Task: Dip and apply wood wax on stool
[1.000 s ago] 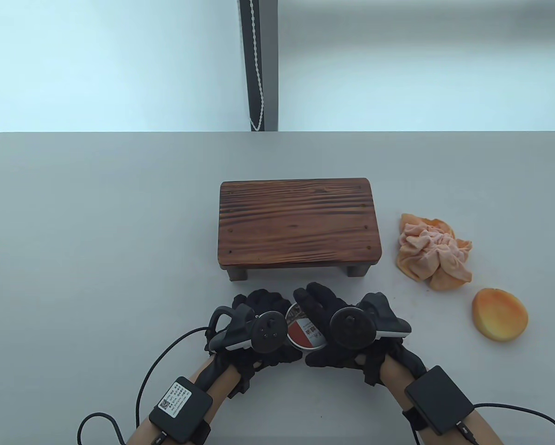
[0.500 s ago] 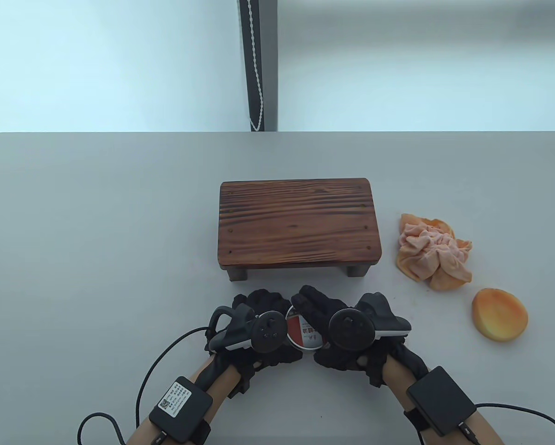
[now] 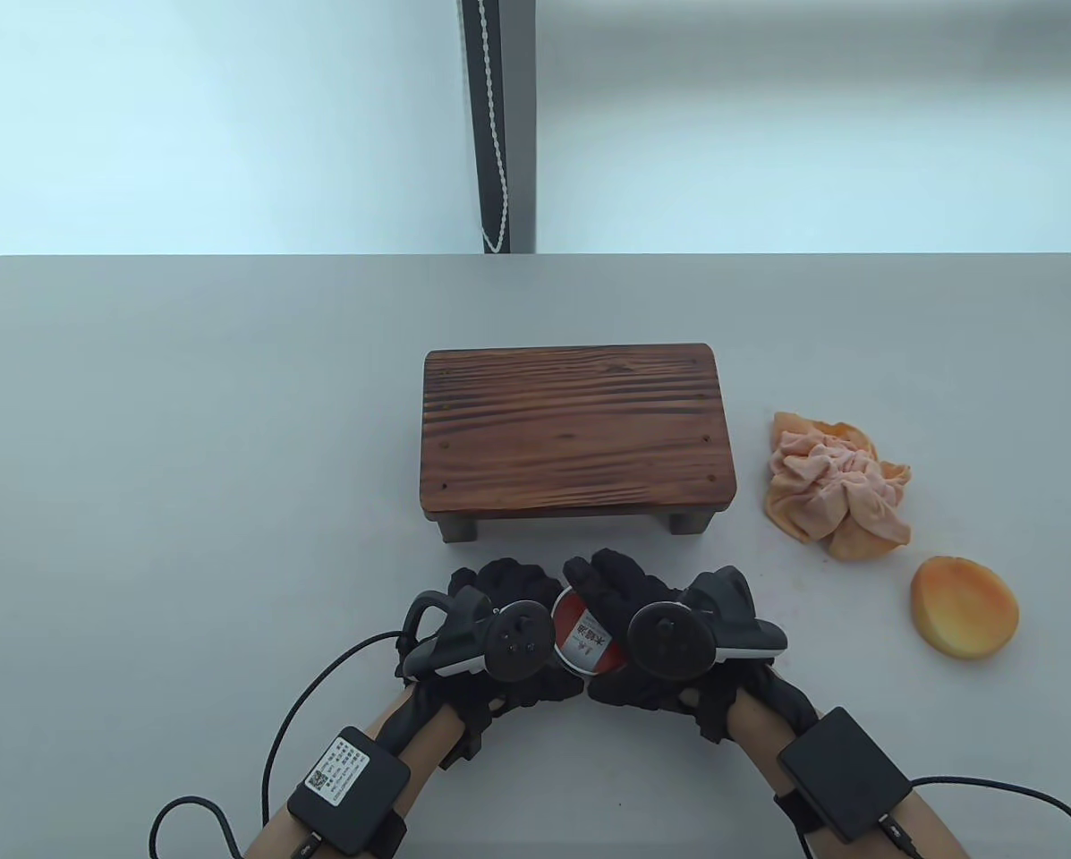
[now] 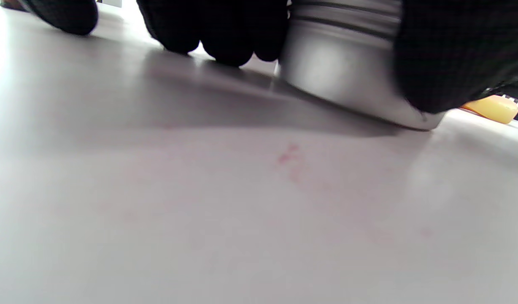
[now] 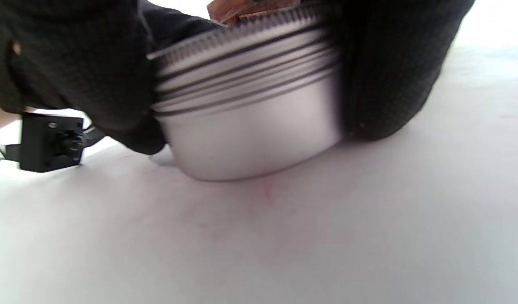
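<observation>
Both hands close round the wax tin (image 3: 584, 637) on the table (image 3: 186, 447): the left hand (image 3: 499, 626) grips its body, the right hand (image 3: 642, 626) curls over its ridged lid (image 5: 242, 33). The tin sits just in front of the stool (image 3: 575, 434), with bare table wide to the left. The right wrist view shows the lid's threads, which the trackers hide from above. Cloth (image 3: 835, 488) and sponge (image 3: 964, 608) lie to the right; the sponge is cut off in the left wrist view.
</observation>
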Demonstrator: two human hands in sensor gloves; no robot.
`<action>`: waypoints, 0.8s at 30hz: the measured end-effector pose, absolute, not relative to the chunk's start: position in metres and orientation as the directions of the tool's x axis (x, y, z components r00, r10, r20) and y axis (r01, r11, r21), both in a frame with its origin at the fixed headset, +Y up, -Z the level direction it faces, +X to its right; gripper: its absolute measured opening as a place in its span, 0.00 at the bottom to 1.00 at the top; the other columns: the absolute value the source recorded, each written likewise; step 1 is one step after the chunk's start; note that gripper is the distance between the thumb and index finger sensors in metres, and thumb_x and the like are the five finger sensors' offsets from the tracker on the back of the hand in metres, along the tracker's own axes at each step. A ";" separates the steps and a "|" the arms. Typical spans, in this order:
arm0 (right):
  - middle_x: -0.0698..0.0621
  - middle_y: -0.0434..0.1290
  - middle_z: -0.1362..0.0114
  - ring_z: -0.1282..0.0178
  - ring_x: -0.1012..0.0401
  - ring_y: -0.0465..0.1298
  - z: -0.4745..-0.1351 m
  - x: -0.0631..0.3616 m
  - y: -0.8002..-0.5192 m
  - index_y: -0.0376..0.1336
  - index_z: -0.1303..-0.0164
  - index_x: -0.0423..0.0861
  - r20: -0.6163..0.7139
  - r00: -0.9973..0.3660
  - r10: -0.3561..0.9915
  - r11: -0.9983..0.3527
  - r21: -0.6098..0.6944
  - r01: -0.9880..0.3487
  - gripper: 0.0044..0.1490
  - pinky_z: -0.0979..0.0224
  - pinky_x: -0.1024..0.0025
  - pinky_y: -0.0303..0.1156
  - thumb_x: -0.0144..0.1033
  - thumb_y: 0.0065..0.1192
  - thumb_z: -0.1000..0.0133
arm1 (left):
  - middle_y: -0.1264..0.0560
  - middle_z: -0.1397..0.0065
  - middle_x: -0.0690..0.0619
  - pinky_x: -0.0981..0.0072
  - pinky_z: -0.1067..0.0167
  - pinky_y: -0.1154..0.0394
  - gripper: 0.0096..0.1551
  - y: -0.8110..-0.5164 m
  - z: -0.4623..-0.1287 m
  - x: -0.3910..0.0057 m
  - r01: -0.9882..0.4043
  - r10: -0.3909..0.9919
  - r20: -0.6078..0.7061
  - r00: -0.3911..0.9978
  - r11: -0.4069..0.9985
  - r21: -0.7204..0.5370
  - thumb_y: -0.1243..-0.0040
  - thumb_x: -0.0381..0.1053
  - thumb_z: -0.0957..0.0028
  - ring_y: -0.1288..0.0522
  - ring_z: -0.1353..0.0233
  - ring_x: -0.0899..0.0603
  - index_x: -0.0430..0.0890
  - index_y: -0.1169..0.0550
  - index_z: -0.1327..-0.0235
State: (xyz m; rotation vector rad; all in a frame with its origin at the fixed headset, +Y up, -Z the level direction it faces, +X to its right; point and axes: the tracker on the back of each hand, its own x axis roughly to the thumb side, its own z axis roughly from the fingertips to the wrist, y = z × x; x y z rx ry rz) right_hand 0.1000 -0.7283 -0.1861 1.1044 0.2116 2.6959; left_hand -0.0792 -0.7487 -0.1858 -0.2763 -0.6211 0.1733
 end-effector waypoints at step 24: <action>0.21 0.38 0.11 0.20 0.17 0.41 -0.151 0.174 -0.657 0.33 0.14 0.35 0.674 -0.721 0.161 -0.979 0.015 -0.205 0.72 0.31 0.16 0.44 0.65 0.67 0.45 | 0.41 0.11 0.26 0.08 0.32 0.46 0.61 -0.654 -0.154 -0.144 -0.140 0.028 0.567 0.823 0.978 0.155 0.42 0.71 0.45 0.46 0.17 0.16 0.31 0.42 0.12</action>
